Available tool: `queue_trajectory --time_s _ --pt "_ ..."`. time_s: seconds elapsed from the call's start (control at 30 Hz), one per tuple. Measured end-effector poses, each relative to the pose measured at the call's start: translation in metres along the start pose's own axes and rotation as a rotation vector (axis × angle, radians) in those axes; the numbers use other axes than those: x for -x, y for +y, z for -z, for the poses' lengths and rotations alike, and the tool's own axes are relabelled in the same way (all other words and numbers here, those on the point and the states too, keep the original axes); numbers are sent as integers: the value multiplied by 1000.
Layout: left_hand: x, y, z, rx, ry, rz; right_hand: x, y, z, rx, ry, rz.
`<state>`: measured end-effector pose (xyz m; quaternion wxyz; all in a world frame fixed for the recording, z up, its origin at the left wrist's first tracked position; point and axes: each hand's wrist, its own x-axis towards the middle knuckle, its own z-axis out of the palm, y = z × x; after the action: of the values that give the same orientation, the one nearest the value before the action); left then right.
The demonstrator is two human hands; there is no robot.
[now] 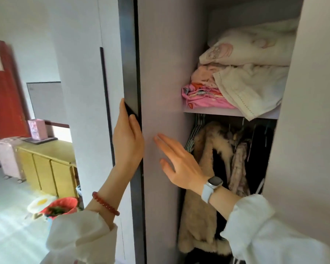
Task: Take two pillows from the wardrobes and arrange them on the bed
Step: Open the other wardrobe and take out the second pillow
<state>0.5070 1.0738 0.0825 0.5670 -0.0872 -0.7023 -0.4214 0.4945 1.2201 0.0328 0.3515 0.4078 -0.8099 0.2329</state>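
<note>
The wardrobe door (160, 63) stands ajar, its dark edge facing me. My left hand (127, 139), with a red bead bracelet at the wrist, grips that edge, fingers wrapped around it. My right hand (176, 164), wearing a white watch, lies flat with spread fingers against the door's inner face. Inside, on the shelf (208, 111), a cream pillow (255, 46) with a pink print lies on top of folded cream and pink bedding (204, 94). A second pillow and the bed are not in view.
Below the shelf hang a beige fur coat (202, 187) and other clothes on hangers. To the left stand a yellow cabinet (46, 164), a pink suitcase (8, 157), a red door (4, 92) and a red-lined bin (61, 206) on the floor.
</note>
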Motion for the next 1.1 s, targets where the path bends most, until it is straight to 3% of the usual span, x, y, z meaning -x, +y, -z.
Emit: queue_trajectory --time_s 0.13,0.23,0.37,0.5,0.7,0.97,1.1 --pt "5 -18 9 -146 52 83 -7 7 -8 12 5 -5" --pt "20 -25 4 -252 -3 73 -3 20 -5 39 29 -37" --pt "40 -24 -16 -414 -23 -48 11 47 13 102 43 -88" --pt "64 -12 -51 -515 -129 -396 34 80 46 168 67 -172" --pt "73 41 -148 -326 -478 -247 77 134 112 305 61 -321" --pt "52 133 -296 61 -629 -363 114 208 227 583 195 -532" --pt "54 160 -358 237 -693 -240 126 238 259 629 282 -625"
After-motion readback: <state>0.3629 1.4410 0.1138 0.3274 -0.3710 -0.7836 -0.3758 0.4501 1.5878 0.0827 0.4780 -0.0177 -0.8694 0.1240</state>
